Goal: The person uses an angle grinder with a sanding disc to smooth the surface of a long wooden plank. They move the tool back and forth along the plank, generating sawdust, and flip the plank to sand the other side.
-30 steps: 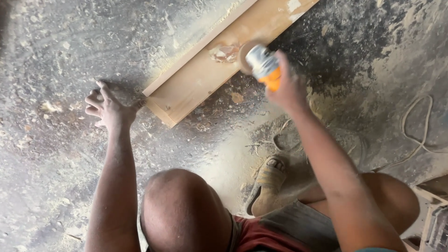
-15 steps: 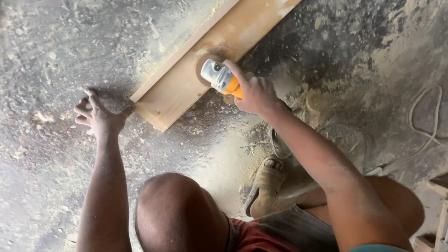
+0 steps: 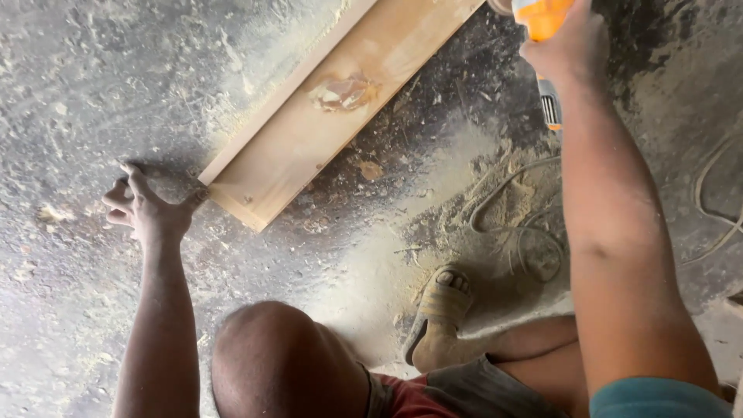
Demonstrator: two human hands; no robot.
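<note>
Pale wooden plank (image 3: 333,124), knotted and dusty, lies on the floor; right hand (image 3: 561,46) clamps an orange sander (image 3: 542,15), left hand (image 3: 151,209) splayed.

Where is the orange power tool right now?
In the head view, the orange power tool is at the top right edge, gripped by the right hand, just off the far end of the wooden plank.

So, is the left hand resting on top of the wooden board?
No, the left hand is on the dusty floor, beside the wooden board's corner.
</note>
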